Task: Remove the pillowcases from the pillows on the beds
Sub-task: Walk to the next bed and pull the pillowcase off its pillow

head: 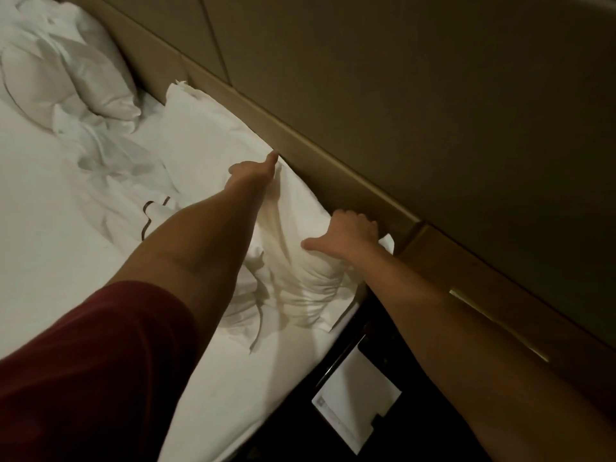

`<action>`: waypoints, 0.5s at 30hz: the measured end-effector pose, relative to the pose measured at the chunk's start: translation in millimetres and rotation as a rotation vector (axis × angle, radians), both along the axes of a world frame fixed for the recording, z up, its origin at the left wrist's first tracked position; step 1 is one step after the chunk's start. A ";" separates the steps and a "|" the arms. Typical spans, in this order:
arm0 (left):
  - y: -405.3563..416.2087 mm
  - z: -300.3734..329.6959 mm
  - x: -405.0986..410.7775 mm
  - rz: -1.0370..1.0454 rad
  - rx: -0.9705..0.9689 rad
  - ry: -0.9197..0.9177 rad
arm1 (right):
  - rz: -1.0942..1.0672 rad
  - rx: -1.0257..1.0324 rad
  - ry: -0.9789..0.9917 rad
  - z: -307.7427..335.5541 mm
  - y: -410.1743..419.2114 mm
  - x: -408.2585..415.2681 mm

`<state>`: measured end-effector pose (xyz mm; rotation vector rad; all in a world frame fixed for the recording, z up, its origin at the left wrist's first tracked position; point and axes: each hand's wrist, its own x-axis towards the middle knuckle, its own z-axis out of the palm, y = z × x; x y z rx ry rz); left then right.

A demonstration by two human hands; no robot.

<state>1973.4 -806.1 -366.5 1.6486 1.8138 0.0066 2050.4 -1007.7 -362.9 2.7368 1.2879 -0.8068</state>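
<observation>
My left hand (253, 171) and right hand (350, 233) both grip the pillow (300, 221) edge by the headboard (350, 181); pull toward me evenly.

Dim, warm light (soft, wide-angle)

A dark red short sleeve (86, 368) covers the left upper arm; forearms bare

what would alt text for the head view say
Both hands reach onto a white pillow lying against the brown headboard: the left hand at its far edge, the right hand on its near corner. More rumpled pillows lie further along the bed.
</observation>
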 end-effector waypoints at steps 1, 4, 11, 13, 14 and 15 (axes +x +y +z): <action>7.8 -4.3 3.0 0.019 -0.004 0.016 | -0.003 -0.007 0.045 -3.2 3.6 -0.2; 27.1 -23.2 9.0 0.093 -0.044 0.077 | -0.055 0.003 0.208 -9.7 9.8 -3.8; 73.1 -28.1 -3.0 0.179 -0.157 -0.041 | 0.064 0.057 0.177 -1.0 43.6 -19.8; 83.0 -24.7 -13.6 0.127 -0.130 -0.036 | 0.074 0.080 0.144 3.2 54.1 -24.5; 83.4 -20.4 -19.5 0.085 -0.095 -0.012 | 0.069 0.080 0.136 5.1 56.3 -26.9; 84.5 -15.1 -24.0 0.040 -0.058 0.027 | 0.061 0.075 0.126 5.8 57.7 -28.9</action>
